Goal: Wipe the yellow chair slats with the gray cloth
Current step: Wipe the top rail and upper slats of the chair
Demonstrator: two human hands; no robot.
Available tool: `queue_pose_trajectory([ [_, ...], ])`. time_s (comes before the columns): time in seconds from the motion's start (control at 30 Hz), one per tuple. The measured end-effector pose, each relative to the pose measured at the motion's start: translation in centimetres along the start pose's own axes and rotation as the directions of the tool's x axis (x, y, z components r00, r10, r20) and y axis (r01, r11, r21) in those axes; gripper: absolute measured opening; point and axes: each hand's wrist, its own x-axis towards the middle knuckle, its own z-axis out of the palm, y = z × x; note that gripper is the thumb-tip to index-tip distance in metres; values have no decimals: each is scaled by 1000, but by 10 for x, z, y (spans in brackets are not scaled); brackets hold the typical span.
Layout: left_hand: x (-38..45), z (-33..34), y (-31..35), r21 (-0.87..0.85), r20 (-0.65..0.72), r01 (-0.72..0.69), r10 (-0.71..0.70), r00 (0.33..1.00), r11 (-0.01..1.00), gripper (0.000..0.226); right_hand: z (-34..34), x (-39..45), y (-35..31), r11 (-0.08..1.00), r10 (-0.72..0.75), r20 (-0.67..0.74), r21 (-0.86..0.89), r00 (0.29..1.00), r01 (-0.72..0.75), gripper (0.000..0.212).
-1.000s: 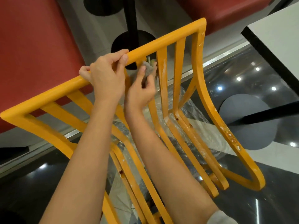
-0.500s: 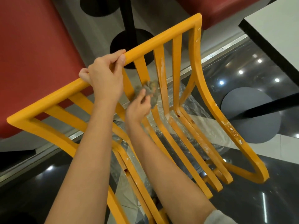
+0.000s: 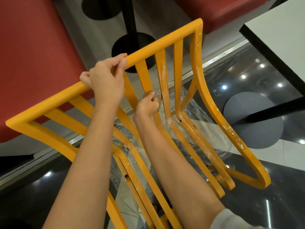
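Cloth [image 3: 156, 95], gray and crumpled, sits bunched in the right hand [image 3: 148, 105], whose fingers curl round it and press it against a slat [image 3: 145, 76] near the middle of the yellow chair [image 3: 165, 39]; only a small bit of the fabric shows past the knuckles. The cloth looks soft and limp, so it should mold round the narrow slat, best held wadded in the fist with the thumb behind. The chair is tipped toward the camera, its painted frame stiff and smooth, likely slick under a damp rag and light enough to steady one-handed. The left hand [image 3: 107, 80] clamps over the top rail [image 3: 165, 39], fingers wrapped across it, which seems the right place to brace. White smears mark the slat just beside [image 3: 163, 75] and the side post [image 3: 234, 138], so much wiping looks left to do. Clear plastic sheet [image 3: 194, 133] lies beneath on the glossy dark floor [image 3: 280, 195], with red seats [image 3: 33, 63] behind and a white counter [image 3: 280, 30] to the right.
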Motion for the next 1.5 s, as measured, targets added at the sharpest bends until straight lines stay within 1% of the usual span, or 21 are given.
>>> queue_pose_trajectory([
  [0.07,-1,1,-1,7,-6,-2,2,1000,1000,29,0,-15,0,983,-181,89,-8,979,183,36],
  [0.13,0,0,-1,9,-3,-2,2,1000,1000,29,-7,-25,14,965,-253,139,-30,957,259,36],
  [0.2,0,0,-1,-5,1,2,-2,1000,1000,29,-14,-15,33,977,-194,129,-68,972,204,37],
  [0.3,-1,-1,0,-19,5,6,-6,1000,1000,28,-18,6,32,998,36,3,-55,999,-36,40],
  [0.33,-1,-1,-1,-16,5,2,-2,1000,1000,28,-18,9,26,997,56,-27,-55,998,-57,40],
  [0.43,0,1,-2,-3,-5,-5,5,1000,1000,29,-13,1,12,989,-140,52,-38,989,142,31],
  [0.5,1,3,-4,-4,-9,-12,12,1000,1000,29,-12,-7,16,981,-188,120,-16,975,192,30],
  [0.57,1,3,-4,-19,-8,-14,13,1000,1000,29,-16,-3,22,991,-132,123,-15,984,135,33],
  [0.7,2,3,-5,-57,1,-5,5,1000,998,28,-16,5,0,990,132,10,42,991,-132,43],
  [0.8,1,4,-6,-50,-1,2,-2,1000,999,28,-16,-5,-19,970,170,88,163,982,-182,35],
  [0.87,2,0,-4,-46,15,9,-9,1000,999,28,-29,-15,-29,916,237,146,296,961,-271,27],
  [0.93,2,-6,2,-39,46,38,-36,998,999,27,-52,-19,-38,879,253,160,375,954,-296,23],
  [1.0,4,-12,7,-20,99,77,-75,992,997,27,-77,-15,-46,899,205,117,370,972,-234,17],
  [1.07,9,-15,16,-2,155,85,-84,984,996,30,-93,-13,-58,938,133,81,312,988,-152,11],
  [1.2,24,-5,43,41,234,-95,83,969,995,39,-82,-6,-80,969,-77,46,240,996,64,9],
  [1.23,30,-1,50,47,260,-149,132,957,988,40,-73,-3,-82,966,-147,23,217,989,138,13],
  [1.33,46,12,57,47,404,-339,292,867,940,39,-45,1,-84,923,-350,-9,169,937,346,35],
  [1.37,50,16,55,12,458,-355,310,833,935,38,-34,-2,-84,902,-406,12,165,914,399,37],
  [1.4,52,18,53,-31,490,-335,306,816,942,38,-24,-6,-82,885,-447,42,167,894,434,33],
  [1.43,53,20,50,-69,490,-303,297,820,950,38,-14,-10,-78,869,-483,77,166,872,466,24],
  [1.5,54,22,47,-113,462,-280,300,835,953,37,-5,-13,-64,807,-585,124,179,801,562,25],
])
